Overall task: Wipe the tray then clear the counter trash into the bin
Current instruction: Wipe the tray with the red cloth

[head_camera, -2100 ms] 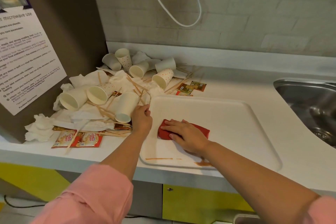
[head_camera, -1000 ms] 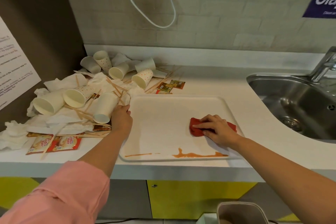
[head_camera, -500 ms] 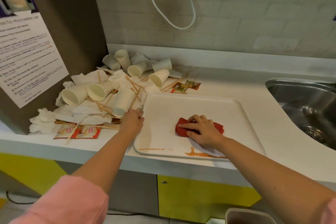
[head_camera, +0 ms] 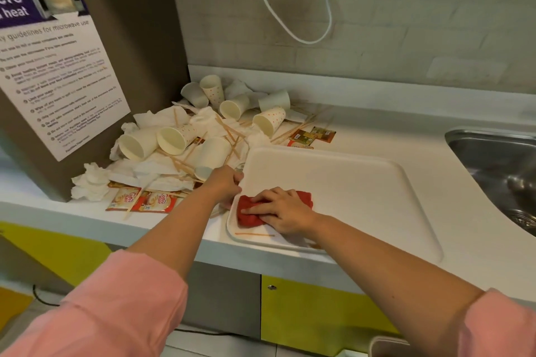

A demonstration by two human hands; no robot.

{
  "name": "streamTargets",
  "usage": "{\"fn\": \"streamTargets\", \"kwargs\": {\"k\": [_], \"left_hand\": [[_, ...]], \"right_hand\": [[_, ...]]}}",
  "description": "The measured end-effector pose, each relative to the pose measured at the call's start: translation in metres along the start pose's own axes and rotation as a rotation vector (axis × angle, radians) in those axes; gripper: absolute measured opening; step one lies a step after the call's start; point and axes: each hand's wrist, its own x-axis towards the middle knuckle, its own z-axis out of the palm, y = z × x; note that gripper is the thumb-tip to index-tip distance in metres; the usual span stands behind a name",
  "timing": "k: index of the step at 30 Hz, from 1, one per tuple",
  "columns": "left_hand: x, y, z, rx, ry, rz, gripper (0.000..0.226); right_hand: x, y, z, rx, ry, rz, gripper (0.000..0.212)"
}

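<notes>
At centre frame our tray (head_camera: 333, 188) lies lengthwise left to right, holding a red cloth (head_camera: 249, 220) and orange streak (head_camera: 253, 234); our left hand (head_camera: 224, 182) grips its left rim, right hand (head_camera: 285, 211) presses flat on the red cloth.

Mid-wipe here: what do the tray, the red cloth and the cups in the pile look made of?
The tray looks like moulded plastic, off-white and matte: rounded corners, raised rim. The red cloth is soft fabric, maybe microfibre: it bunches and creases under the right hand. The cups seem thin paper, matte, some with printed dots.
</notes>
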Motion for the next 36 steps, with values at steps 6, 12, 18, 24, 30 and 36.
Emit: {"fn": "streamTargets", "kwargs": {"k": [6, 12, 18, 24, 30, 36], "left_hand": [[-0.007, 0.004, 0.001, -0.116, -0.024, -0.033, 0.025], [-0.011, 0.008, 0.002, -0.182, -0.015, -0.095, 0.047], [-0.011, 0.006, 0.003, -0.159, 0.01, -0.12, 0.048], [-0.015, 0.01, 0.007, 0.11, 0.024, -0.053, 0.043], [-0.02, 0.015, 0.008, 0.193, 0.04, -0.056, 0.039], [-0.021, 0.018, 0.01, 0.121, 0.046, -0.103, 0.041]], "right_hand": [[-0.034, 0.042, -0.007, 0.052, 0.074, 0.116, 0.037], [-0.092, 0.1, -0.02, -0.044, 0.117, 0.345, 0.038], [-0.128, 0.13, -0.028, -0.145, 0.131, 0.539, 0.038], [-0.147, 0.133, -0.035, 0.003, 0.082, 0.488, 0.039], [-0.143, 0.098, -0.024, 0.165, 0.09, 0.336, 0.035], [-0.099, 0.063, -0.018, 0.179, 0.054, 0.202, 0.035]]}}
